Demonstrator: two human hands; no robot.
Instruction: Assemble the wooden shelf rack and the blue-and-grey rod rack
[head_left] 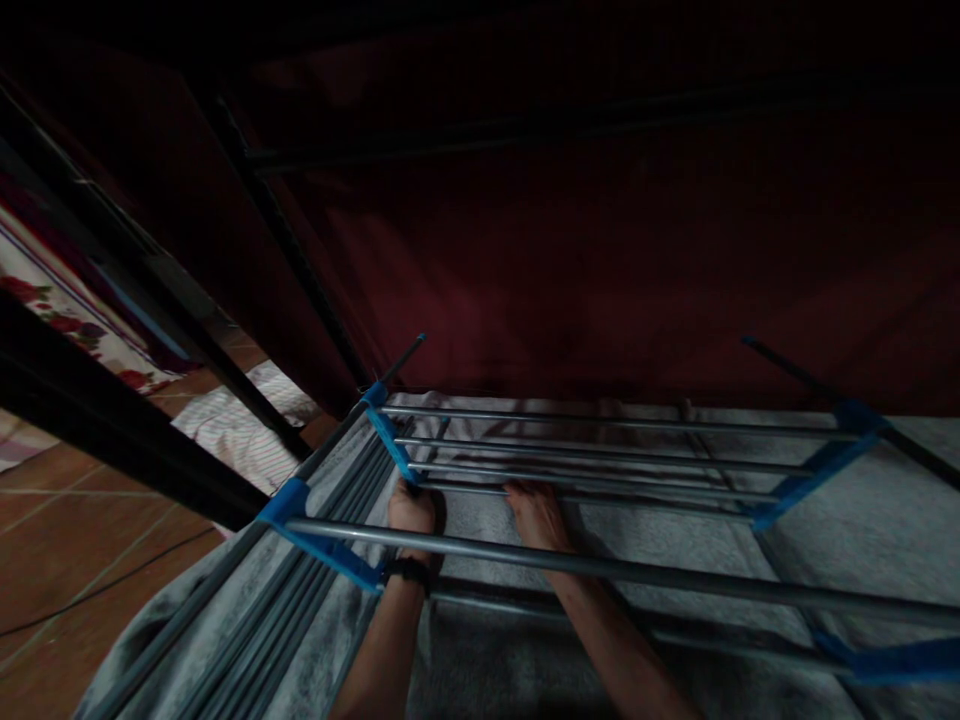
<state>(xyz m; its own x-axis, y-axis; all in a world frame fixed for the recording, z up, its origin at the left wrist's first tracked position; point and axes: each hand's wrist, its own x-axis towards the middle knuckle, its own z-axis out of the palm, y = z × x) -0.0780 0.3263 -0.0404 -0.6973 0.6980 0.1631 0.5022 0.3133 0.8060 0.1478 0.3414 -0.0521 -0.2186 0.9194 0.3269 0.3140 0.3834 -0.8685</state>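
Note:
A rack of grey metal pipes joined by blue plastic brackets lies over the grey cloth. My left hand (411,508), with a dark band at the wrist, is closed at the lower end of the far left blue bracket (391,435); its fingertips are partly hidden. My right hand (536,515) has its fingers curled over the lowest far pipe (469,487), a little to the right. Both forearms pass under a nearer grey pipe (637,572). Beside my left arm lies a bundle of several loose pipes (300,610) on the grey cloth (637,530).
A dark red curtain (600,260) hangs behind the rack. Dark metal posts (277,230) rise at the left, with striped cloth (240,425) beyond them. A thin cable (112,585) crosses the tiled floor (67,540). On the right stands another blue bracket (817,480).

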